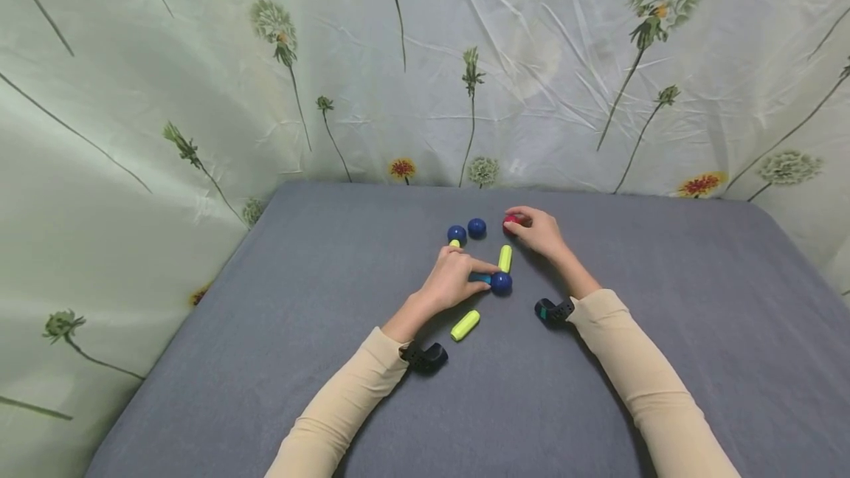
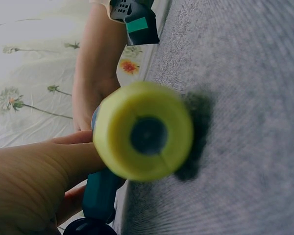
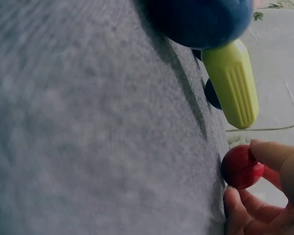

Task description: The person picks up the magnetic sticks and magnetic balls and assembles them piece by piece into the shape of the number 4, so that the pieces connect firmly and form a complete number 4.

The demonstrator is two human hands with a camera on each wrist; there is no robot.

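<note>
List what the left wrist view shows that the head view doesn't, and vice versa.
Only left wrist: the dark round center in the end of the near yellow stick, plus a dark rounded shape at the low end of the blue stick.
Only head: the red ball pinched by the right hand, and a lone blue ball.
Both: the left hand, that yellow stick, the blue stick and the black band at the right wrist.

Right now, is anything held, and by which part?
The right hand pinches the red ball by its sides. The left hand grips where the blue rod meets a blue ball; exact contact is unclear.
</note>
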